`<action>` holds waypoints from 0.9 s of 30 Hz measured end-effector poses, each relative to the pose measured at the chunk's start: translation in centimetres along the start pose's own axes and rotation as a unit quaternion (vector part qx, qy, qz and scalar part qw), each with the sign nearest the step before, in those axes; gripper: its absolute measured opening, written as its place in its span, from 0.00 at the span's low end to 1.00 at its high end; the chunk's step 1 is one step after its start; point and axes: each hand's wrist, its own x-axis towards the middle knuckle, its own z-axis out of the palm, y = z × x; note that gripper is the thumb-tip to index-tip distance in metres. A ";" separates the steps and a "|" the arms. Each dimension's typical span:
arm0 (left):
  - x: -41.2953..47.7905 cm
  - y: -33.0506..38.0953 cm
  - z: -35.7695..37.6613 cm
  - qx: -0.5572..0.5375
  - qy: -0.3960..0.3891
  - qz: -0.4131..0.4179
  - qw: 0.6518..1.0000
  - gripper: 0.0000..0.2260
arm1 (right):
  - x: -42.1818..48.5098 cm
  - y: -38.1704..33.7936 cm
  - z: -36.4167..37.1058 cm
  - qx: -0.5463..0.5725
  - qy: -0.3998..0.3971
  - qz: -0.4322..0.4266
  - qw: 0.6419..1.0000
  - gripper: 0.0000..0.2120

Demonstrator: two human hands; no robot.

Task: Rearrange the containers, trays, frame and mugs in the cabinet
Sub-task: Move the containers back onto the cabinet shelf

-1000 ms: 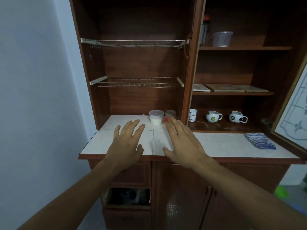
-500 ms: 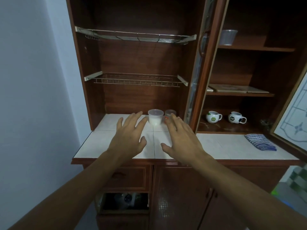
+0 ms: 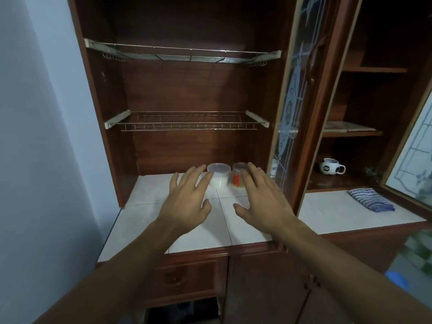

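Two lidded containers stand at the back of the white tiled counter (image 3: 140,220): a white round container (image 3: 219,175) and, to its right, a clear jar with an orange label (image 3: 238,177). My left hand (image 3: 187,202) reaches out with fingers spread, its fingertips just short of the white container. My right hand (image 3: 264,199) is spread too, its fingers beside the orange-label jar and partly covering it. Neither hand holds anything. A white mug with dark patches (image 3: 330,166) sits in the right compartment. Flat trays (image 3: 348,126) lie on the shelf above it.
Two wire racks (image 3: 187,123) span the left compartment above the containers. A glass cabinet door (image 3: 297,108) stands open edge-on between the compartments, hiding part of the right side. A folded blue striped cloth (image 3: 371,203) lies on the counter at right.
Both hands have moved forward toward the two containers. The camera has come closer and shifted left, so the glass door now hides two of the mugs.
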 end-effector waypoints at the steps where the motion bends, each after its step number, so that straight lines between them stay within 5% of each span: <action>1: 0.3 -0.7 0.3 -0.001 -0.003 0.003 1.000 0.29 | 0.4 -0.3 0.3 0.000 0.002 0.006 1.000 0.41; 27: 11.1 -9.6 13.3 -0.055 0.009 0.036 0.998 0.28 | 13.8 3.5 9.3 -0.008 -0.017 0.024 1.000 0.40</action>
